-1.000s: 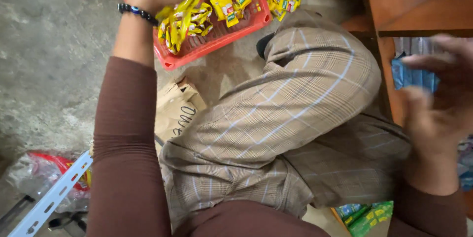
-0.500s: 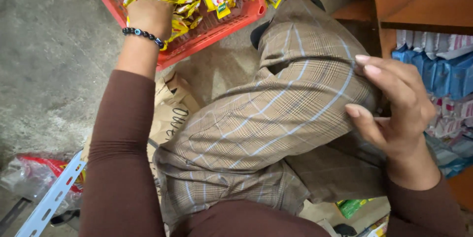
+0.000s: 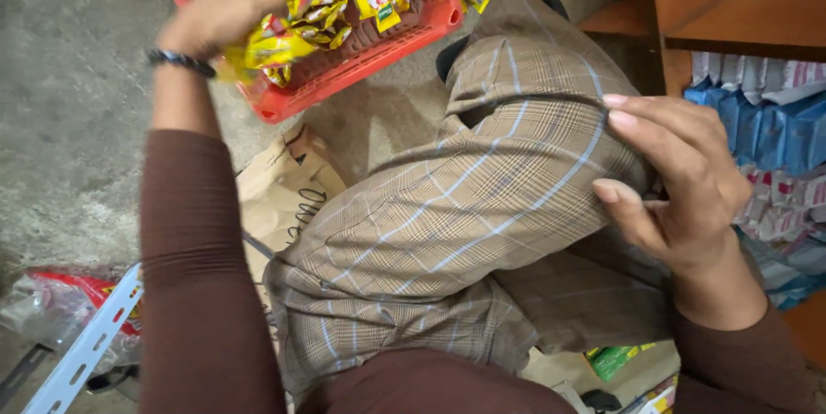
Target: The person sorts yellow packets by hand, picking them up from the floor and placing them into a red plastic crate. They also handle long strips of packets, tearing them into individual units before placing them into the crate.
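Note:
My left hand (image 3: 215, 14) is closed around a bunch of small yellow sachets (image 3: 280, 31), lifted just above the red plastic basket (image 3: 344, 78) on the floor. More yellow packets fill the basket. My right hand (image 3: 680, 177) hovers by my bent knee in plaid trousers (image 3: 482, 199), fingers apart and holding nothing. A dark bead bracelet (image 3: 179, 61) sits on my left wrist.
A wooden shelf (image 3: 731, 9) on the right holds blue and pink packets (image 3: 774, 130). A brown paper bag (image 3: 284, 199) lies under my leg. A white perforated metal strip (image 3: 86, 345) and clear plastic wrap (image 3: 52, 311) lie at lower left on the concrete floor.
My left hand has grabbed a bunch of yellow sachets and lifted them from the basket. My right hand left the shelf empty and came down beside my knee.

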